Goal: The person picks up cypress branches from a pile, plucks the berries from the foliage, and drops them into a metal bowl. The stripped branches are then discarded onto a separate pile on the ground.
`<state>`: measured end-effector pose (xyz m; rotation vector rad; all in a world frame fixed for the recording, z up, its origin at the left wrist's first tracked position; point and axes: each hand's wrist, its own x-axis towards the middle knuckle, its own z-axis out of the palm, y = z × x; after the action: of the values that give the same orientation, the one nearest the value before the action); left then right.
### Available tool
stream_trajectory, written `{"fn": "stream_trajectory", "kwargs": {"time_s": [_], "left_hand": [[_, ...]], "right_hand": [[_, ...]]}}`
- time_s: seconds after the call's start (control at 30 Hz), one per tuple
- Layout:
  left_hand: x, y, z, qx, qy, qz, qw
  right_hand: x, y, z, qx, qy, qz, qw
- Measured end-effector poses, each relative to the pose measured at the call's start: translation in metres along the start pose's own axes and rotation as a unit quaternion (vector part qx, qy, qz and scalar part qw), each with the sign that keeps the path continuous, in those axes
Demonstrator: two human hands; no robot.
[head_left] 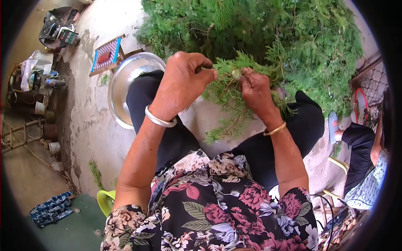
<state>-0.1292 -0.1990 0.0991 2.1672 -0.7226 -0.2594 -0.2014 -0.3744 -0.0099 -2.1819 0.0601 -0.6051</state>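
Note:
A leafy green sprig hangs from my right hand, whose fingers are pinched round its stem near a small pale round thing. Just left of the sprig is my left hand, thumb and index finger drawn close at the edge of the leaves; whatever may be between their tips is too small to make out. Below my left hand a wide metal basin rests on the ground, partly hidden by my left knee. Beyond both hands lies a large heap of green branches.
A small woven stool with a red object stands behind the basin. On the right sits another person in dark trousers. A yellow-green container is beside my left elbow. Pots and household items line the left side.

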Motion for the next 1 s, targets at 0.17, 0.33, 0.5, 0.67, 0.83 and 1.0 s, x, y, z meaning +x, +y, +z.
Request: {"fn": "stream_trajectory", "kwargs": {"time_s": [0.17, 0.33, 0.5, 0.67, 0.83, 1.0], "left_hand": [[-0.004, -0.010, 0.005, 0.035, -0.028, 0.047, 0.998], [-0.018, -0.002, 0.006, -0.295, -0.010, -0.062, 0.953], [-0.027, 0.004, -0.018, -0.598, -0.044, -0.015, 0.800], [-0.035, 0.047, -0.017, -0.661, -0.140, -0.043, 0.736], [-0.064, 0.115, 0.012, -0.651, -0.280, 0.006, 0.706], [-0.080, 0.140, 0.049, -0.601, -0.245, 0.211, 0.731]], "right_hand": [[0.003, 0.002, -0.001, 0.006, 0.024, -0.023, 0.999], [0.010, 0.001, -0.001, 0.076, 0.005, 0.024, 0.997], [0.011, 0.007, 0.001, 0.084, 0.002, 0.104, 0.991], [0.011, 0.010, 0.002, 0.061, 0.022, 0.085, 0.994], [0.011, 0.007, 0.005, 0.115, -0.012, 0.121, 0.986], [0.012, 0.008, 0.003, 0.099, -0.031, 0.125, 0.987]]}}
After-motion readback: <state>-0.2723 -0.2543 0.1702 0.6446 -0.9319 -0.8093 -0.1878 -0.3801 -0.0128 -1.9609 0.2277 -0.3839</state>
